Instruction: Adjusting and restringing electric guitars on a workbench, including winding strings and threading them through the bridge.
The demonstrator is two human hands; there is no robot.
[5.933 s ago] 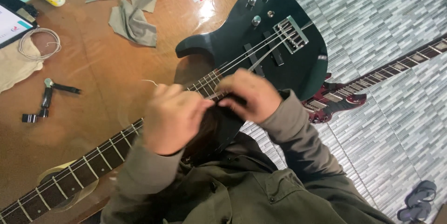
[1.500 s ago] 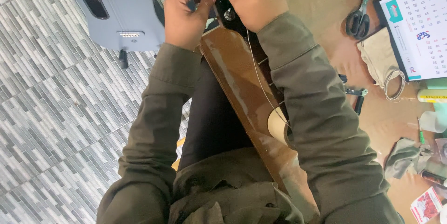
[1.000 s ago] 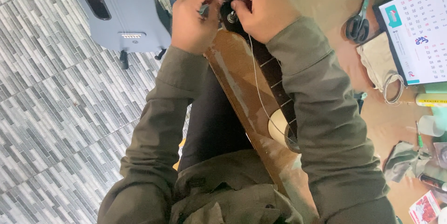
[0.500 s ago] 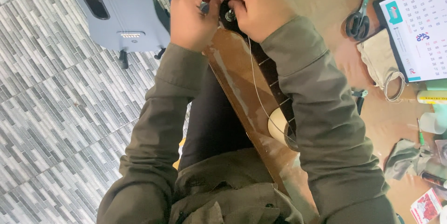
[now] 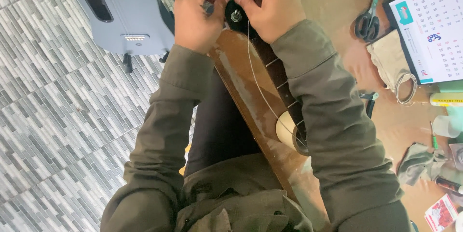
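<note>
Where table edge [image 5: 241,97] ends, hands [image 5: 236,8] pinching string [image 5: 258,85], floor beside

To my left a blue-grey guitar [image 5: 120,13] stands on the patterned grey tile floor [image 5: 58,131]. On the brown table [image 5: 333,0] to my right, black-handled scissors [image 5: 369,20] lie just beside a desk calendar [image 5: 429,29]. A beige cloth [image 5: 390,63] sits below the calendar, with a coiled wire [image 5: 406,87] at its edge. Nearer me I see a crumpled grey rag [image 5: 417,162], a yellow tube [image 5: 446,99] and a small red-and-white packet [image 5: 440,212] (partly cut off at the corner).
</note>
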